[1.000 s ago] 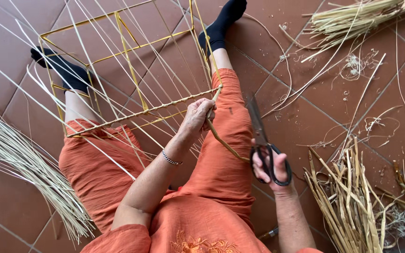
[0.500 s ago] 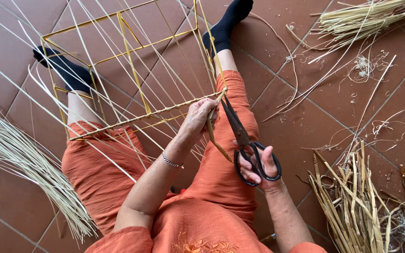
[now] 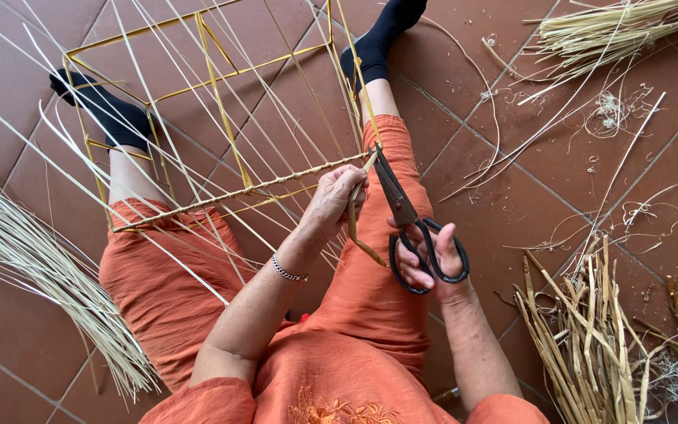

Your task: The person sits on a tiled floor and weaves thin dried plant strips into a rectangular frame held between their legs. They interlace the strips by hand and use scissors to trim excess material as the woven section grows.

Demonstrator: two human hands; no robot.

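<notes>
We see soft, even daylight with faint shadows, no glare, sharp focus throughout, and slight wide-angle stretching toward the edges

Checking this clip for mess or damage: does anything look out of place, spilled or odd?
Only work litter: curled straw offcuts lie scattered over the terracotta floor tiles, beside loose straw bundles. The yellow wire frame looks intact, and the left hand holds a straw strip at the black scissors in the right hand.
</notes>
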